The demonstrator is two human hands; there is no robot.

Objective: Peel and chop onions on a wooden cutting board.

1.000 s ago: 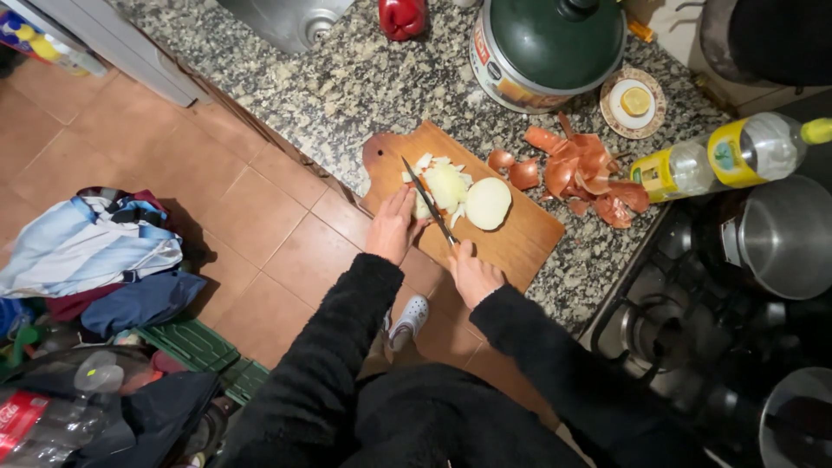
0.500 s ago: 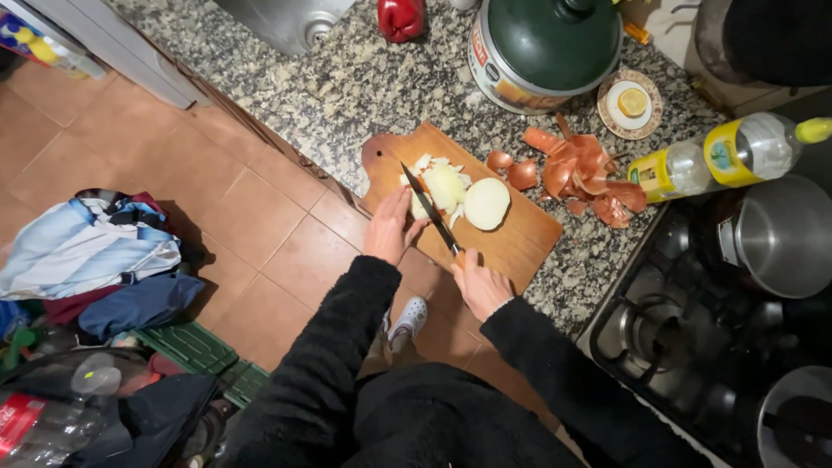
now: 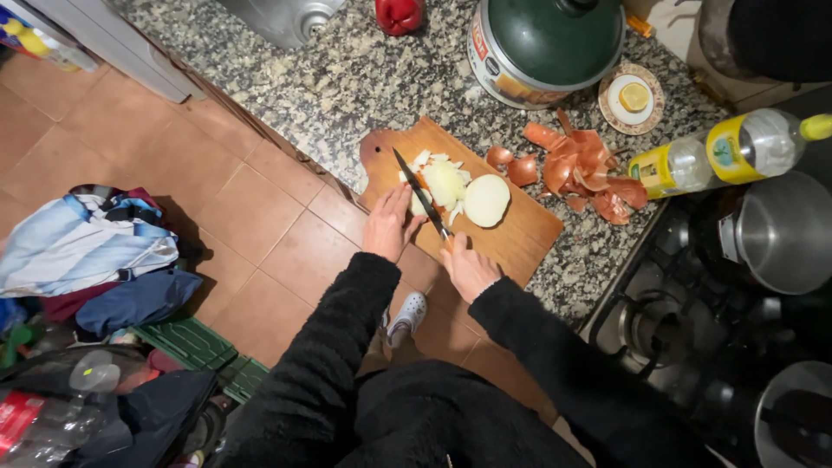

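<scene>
A wooden cutting board (image 3: 520, 234) lies on the speckled granite counter (image 3: 347, 87). On it sit a peeled onion half (image 3: 486, 200) and a pile of chopped onion pieces (image 3: 442, 178). My right hand (image 3: 468, 264) grips the handle of a dark-bladed knife (image 3: 420, 195), whose blade lies across the chopped pieces. My left hand (image 3: 390, 224) rests on the board's near edge, fingertips against the onion pieces by the blade. Both arms wear black fleece sleeves.
Brown onion skins (image 3: 589, 169) lie beside the board. Behind stand a green pot (image 3: 546, 43), a small saucer with a lemon slice (image 3: 633, 97), a yellow-labelled oil bottle (image 3: 728, 152) and a red pepper (image 3: 399, 13). A stove with steel pots (image 3: 780, 230) is at right. Laundry (image 3: 87, 247) lies on the tiled floor.
The knife has shifted slightly along the onion pile while my left hand keeps steadying the pieces. The camera view has drifted a little; nothing else moved.
</scene>
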